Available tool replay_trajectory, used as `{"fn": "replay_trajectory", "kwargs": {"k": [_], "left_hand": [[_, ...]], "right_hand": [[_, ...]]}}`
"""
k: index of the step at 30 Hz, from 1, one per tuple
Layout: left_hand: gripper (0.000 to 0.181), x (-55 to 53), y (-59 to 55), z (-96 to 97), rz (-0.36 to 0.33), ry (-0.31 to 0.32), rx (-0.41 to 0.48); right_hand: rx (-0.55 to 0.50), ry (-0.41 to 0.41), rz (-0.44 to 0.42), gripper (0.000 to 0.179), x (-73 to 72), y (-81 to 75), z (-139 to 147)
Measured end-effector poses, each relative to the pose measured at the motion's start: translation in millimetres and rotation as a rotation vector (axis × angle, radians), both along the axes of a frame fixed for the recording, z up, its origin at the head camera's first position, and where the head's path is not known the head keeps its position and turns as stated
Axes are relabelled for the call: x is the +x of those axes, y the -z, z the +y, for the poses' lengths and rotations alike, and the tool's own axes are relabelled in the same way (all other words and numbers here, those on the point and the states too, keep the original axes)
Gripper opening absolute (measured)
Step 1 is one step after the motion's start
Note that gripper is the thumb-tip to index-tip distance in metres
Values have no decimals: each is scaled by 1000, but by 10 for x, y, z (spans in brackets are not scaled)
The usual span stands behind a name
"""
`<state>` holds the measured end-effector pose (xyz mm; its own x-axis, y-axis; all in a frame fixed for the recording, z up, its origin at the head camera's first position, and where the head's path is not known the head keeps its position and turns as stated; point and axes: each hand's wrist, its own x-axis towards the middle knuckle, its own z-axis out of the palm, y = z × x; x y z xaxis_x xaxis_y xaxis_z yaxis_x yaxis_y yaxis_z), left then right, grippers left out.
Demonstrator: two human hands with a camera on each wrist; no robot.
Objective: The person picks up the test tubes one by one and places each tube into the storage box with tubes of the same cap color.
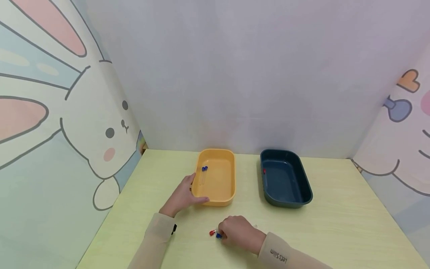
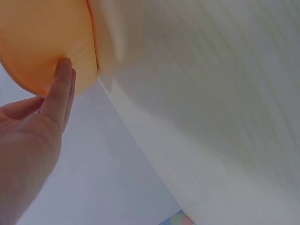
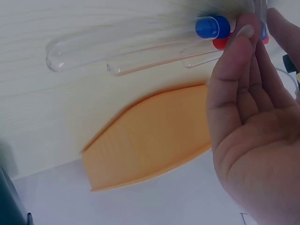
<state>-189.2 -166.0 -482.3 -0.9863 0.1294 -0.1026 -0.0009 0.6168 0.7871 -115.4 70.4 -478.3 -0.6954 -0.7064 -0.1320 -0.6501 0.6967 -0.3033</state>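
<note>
My left hand point(image 1: 183, 195) touches the near left corner of a yellow tray point(image 1: 231, 175). In the left wrist view its straight fingers point(image 2: 58, 91) lie against the tray's outer wall. Two blue-capped clear test tubes point(image 1: 203, 175) lie inside that tray. Low over the table, my right hand point(image 1: 240, 232) pinches a clear test tube point(image 3: 260, 10) between thumb and fingertips, most of it hidden. Beside those fingers lie a blue-capped tube point(image 3: 117, 44) and red-capped tubes; a red cap point(image 1: 212, 232) and a blue cap point(image 1: 218, 236) show in the head view.
A dark blue tray point(image 1: 304, 179) stands right of the yellow one, with a red cap point(image 1: 264, 171) at its left wall. Both trays sit toward the back of the pale wooden table point(image 1: 346, 209). Curtain-like printed walls enclose the back and sides.
</note>
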Motion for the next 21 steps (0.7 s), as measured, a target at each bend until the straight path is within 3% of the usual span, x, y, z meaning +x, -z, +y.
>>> {"fn": "replay_trajectory", "kwargs": {"k": [9,13,21], "left_hand": [[116,1,10,4,9,3,11],[116,2,2,6,13,1,8],[118,-3,8,13,-4,-15,-8]], "right_hand": [[-23,-2,-17,10,2,1,9],[-44,11,-54,9,-14,-40,23],[-73,14,-50,6,-45,-174,57]]}}
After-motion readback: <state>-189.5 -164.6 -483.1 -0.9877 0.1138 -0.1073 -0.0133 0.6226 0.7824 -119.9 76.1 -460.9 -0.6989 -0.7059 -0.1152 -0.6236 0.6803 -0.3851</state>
